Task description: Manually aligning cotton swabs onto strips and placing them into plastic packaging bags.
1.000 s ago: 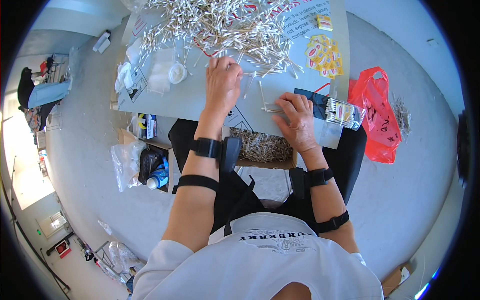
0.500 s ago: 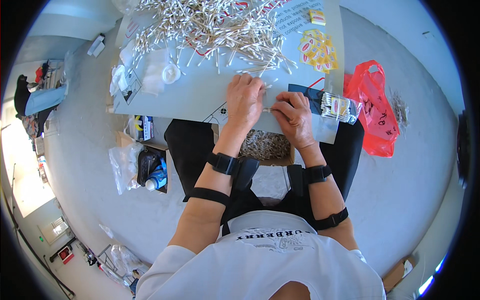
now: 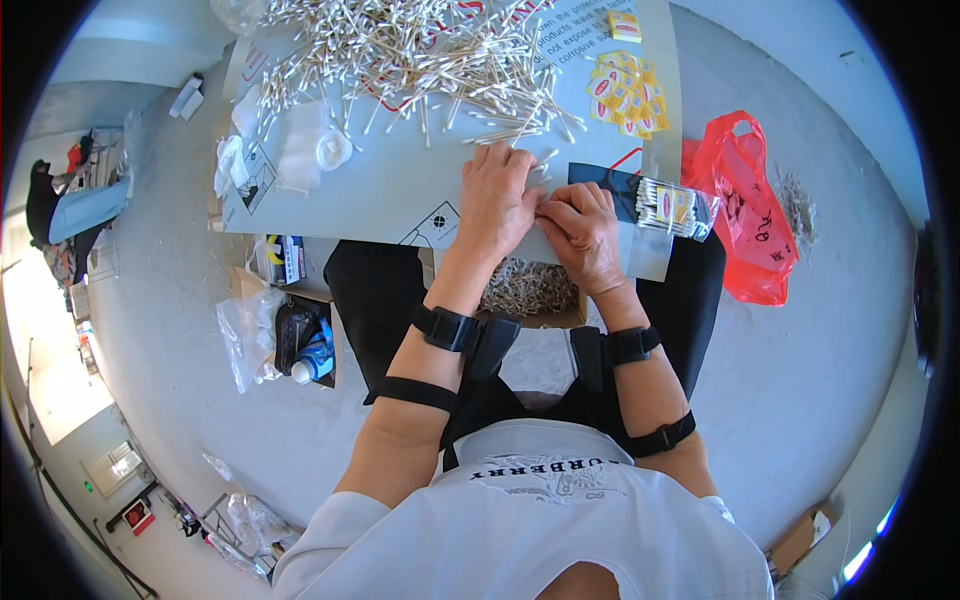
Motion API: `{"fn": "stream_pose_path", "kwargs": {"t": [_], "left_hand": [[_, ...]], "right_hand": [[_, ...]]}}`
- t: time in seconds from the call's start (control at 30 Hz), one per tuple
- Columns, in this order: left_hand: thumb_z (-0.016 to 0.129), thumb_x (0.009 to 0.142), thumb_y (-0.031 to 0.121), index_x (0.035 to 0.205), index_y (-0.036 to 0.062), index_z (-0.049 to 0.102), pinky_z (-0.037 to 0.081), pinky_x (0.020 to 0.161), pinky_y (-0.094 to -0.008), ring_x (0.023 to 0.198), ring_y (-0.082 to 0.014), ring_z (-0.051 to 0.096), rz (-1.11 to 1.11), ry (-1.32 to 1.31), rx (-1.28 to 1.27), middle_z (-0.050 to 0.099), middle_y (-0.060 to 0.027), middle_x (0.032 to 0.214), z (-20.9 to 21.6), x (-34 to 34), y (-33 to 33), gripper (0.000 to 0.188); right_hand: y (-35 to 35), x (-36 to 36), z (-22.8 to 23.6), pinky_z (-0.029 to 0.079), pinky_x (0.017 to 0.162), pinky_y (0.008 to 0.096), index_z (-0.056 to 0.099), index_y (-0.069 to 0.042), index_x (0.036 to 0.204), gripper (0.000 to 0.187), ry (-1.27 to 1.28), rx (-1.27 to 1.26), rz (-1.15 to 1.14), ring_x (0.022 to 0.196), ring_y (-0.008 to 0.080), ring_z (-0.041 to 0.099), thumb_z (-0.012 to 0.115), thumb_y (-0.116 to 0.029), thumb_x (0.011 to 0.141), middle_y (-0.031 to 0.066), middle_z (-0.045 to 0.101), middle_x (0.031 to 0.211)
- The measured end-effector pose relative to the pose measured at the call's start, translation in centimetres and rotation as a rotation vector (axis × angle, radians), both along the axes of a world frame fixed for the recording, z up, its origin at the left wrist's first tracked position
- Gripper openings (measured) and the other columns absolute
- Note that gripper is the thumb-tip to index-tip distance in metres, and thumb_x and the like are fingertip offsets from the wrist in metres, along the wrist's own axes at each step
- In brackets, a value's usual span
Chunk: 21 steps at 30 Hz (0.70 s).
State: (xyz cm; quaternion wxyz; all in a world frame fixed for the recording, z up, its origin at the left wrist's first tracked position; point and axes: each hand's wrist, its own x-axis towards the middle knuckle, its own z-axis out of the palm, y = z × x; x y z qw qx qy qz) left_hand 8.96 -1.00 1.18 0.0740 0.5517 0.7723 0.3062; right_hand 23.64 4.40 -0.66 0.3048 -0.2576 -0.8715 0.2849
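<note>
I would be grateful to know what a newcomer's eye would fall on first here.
Probably the large, loose heap of white-tipped cotton swabs, spread over the far side of the pale grey tabletop. The bright red plastic bag beyond the table's right edge would likely come next. Then come the bare left hand and bare right hand, close together near the table's front edge.

left hand (image 3: 497, 203) and right hand (image 3: 583, 235) meet over the table (image 3: 375, 185), perhaps pinching cotton swabs (image 3: 546, 157).
</note>
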Motion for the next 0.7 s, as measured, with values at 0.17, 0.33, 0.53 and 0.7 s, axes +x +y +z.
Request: {"fn": "stream_pose_path", "kwargs": {"t": [0.17,0.33,0.53,0.7], "left_hand": [[0.075,0.07,0.0,0.096,0.0065,0.067,0.047,0.086,-0.0399,0.101,-0.0307,0.056,-0.091,-0.092,-0.038,0.061,-0.0078,0.099,-0.2,-1.9,0.0,0.028],[0.074,0.069,-0.004,0.103,0.0094,0.071,0.048,0.088,-0.0393,0.099,-0.0296,0.057,-0.215,-0.125,0.013,0.06,-0.0074,0.098,-0.4,-2.8,-0.4,0.036],[0.074,0.069,-0.004,0.104,0.0102,0.072,0.047,0.088,-0.039,0.099,-0.0292,0.057,-0.172,-0.108,0.027,0.059,-0.0071,0.098,-0.6,-2.2,-0.7,0.038],[0.074,0.069,-0.004,0.103,0.0095,0.072,0.048,0.089,-0.038,0.1,-0.0288,0.057,-0.148,-0.144,0.027,0.06,-0.0073,0.099,-0.4,-2.0,-0.8,0.037]], "right_hand": [[-0.1,0.3,0.4,0.048,0.085,0.0409,0.066,-0.006,0.094,0.031,0.085,-0.165,-0.059,0.097,0.0313,0.057,0.075,-0.002,0.065,0.0088,0.061,0.105],[0.1,0.9,0.3,0.049,0.088,0.041,0.065,-0.005,0.098,0.036,0.053,-0.17,-0.024,0.1,0.0325,0.057,0.075,-0.001,0.063,0.01,0.061,0.11],[-0.1,0.5,0.2,0.047,0.088,0.0409,0.067,-0.006,0.095,0.029,0.012,-0.104,-0.023,0.099,0.0306,0.057,0.076,-0.007,0.067,0.0088,0.061,0.11],[-0.2,0.5,-0.1,0.047,0.086,0.041,0.068,-0.006,0.089,0.02,0.004,-0.121,-0.028,0.099,0.0296,0.057,0.075,-0.007,0.07,0.0081,0.061,0.107]]}}
